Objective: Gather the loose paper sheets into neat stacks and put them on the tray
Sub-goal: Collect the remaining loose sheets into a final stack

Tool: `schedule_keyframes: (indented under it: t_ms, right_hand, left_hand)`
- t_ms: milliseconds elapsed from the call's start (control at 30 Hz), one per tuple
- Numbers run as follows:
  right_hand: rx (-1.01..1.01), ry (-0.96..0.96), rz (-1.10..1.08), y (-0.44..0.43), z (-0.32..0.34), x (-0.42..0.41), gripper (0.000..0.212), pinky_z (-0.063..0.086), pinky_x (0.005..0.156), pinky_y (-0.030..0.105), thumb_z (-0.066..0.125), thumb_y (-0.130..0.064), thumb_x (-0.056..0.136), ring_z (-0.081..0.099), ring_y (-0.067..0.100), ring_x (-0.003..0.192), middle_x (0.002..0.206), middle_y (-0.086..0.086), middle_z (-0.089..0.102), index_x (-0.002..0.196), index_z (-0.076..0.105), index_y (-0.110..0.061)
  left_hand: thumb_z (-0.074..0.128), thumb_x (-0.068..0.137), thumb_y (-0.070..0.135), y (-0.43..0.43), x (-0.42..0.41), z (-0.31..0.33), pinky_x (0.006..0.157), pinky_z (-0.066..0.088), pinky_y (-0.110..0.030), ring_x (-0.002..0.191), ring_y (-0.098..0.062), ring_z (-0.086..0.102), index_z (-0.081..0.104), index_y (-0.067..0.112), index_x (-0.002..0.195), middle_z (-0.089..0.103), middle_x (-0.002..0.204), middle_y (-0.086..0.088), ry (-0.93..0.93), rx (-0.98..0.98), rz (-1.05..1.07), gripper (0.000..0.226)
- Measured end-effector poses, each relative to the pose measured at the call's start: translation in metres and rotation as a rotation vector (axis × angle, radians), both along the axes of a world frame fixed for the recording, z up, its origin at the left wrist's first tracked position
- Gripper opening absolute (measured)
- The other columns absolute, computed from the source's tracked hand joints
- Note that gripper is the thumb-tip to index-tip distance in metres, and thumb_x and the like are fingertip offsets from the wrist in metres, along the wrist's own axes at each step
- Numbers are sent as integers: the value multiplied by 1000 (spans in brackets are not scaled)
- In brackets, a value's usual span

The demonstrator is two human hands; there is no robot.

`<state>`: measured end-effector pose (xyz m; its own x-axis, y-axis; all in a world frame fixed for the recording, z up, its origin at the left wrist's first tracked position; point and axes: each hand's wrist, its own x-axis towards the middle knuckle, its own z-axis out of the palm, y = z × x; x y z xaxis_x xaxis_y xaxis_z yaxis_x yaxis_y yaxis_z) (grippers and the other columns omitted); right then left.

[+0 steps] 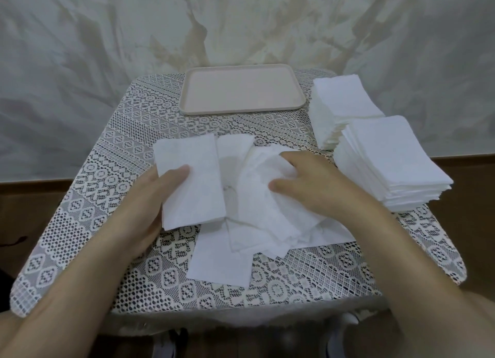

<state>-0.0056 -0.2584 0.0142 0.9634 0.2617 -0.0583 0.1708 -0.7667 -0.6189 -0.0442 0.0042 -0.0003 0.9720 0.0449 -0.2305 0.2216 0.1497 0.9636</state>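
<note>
The loose sheets point(257, 218) lie in a jumbled heap at the middle of the table point(88, 224), fanned at odd angles. Some are crumpled, and one pokes out toward you.

Your left hand point(150, 205) grips a squared bundle point(192, 189) at the heap's left edge, with the thumb on top and the fingers underneath. Your right hand point(313, 181) sits on the heap. Its fingers and thumb are bent inward and seem to pinch the crumpled top sheets.

Just right of the heap stands the near stack point(388, 159), tall and fairly even. The far stack point(345, 100) sits behind it and touches it, with its edges a little ragged.

The tray point(241, 108) waits at the far side of the table, well apart from your hands, and nothing is on it.

As I judge it, you are well into the gathering but have not begun the placing:
- **Stacks:** two are built, but both sit on the table rather than the tray.
- **Bundle:** a third is only started in your left hand.
- **Heap:** what remains needs flattening and squaring, the crumpled sheets above all.
- **Tray:** every stack is yet to be carried over.
</note>
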Motion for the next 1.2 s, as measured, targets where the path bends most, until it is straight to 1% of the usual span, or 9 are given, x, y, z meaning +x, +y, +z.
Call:
schedule_keyframes:
  t_ms: [167,267,333,467,600,833,967,1033,1200]
  right_hand:
    - [95,44,-51,-5,-1,-3,33,55,89,46,71,-44,82,68,23,93,97,1,73,97,70,-15]
    - [346,53,-175,-4,-4,-5,6,59,86,42,72,-26,92,73,17,86,89,-6,76,87,71,-22]
    - [452,28,-271,-1,-6,-6,13,58,86,38,69,-18,95,73,13,86,89,-11,75,86,69,-27]
    - [272,41,-267,1,-11,-12,26,58,87,47,67,-40,86,71,20,89,92,-6,75,100,72,-19]
    - [232,31,-287,-5,-6,-15,20,55,90,48,65,-44,92,69,22,96,96,-7,73,93,67,-24]
    - [178,-10,-261,-6,2,-18,60,51,99,48,52,-61,82,63,23,114,117,-8,68,126,63,-23]
    - [122,-76,-265,-11,-4,-18,42,46,101,44,57,-39,100,58,28,119,119,0,64,133,58,-14]
    - [23,-42,-238,-11,-8,-19,43,44,99,40,54,-37,102,55,32,123,130,8,63,138,55,-12]
    - [63,-4,-218,-6,-8,-20,38,50,94,44,62,-38,95,61,29,106,114,4,68,124,63,-14]
  left_hand:
    - [54,106,23,-1,-1,1,67,64,-29,96,-20,79,64,18,126,81,108,-2,-14,6,-15,23]
    - [56,105,24,2,-1,1,69,64,-31,100,-22,78,63,16,129,81,111,-3,-17,0,25,26]
    - [56,105,25,4,0,2,71,64,-33,101,-22,78,63,17,130,80,112,-2,-21,2,45,27]
    - [57,104,25,5,1,1,70,64,-32,102,-22,78,62,16,133,80,113,-3,-23,0,32,31]
    - [57,105,24,4,2,-2,77,64,-37,107,-24,77,61,17,136,79,118,-4,-14,-2,26,32]
    - [56,105,24,4,2,-2,76,63,-38,105,-24,77,62,17,132,79,116,-4,-11,-7,26,28]
    - [55,106,24,4,1,-1,76,64,-37,106,-24,77,62,17,134,79,118,-4,-15,-4,9,29]
    - [54,107,23,2,0,-1,78,62,-37,105,-23,77,63,17,131,80,115,-3,-18,7,4,26]
    - [55,106,22,2,-1,0,71,66,-33,101,-23,78,63,17,129,80,112,-3,-16,10,8,25]
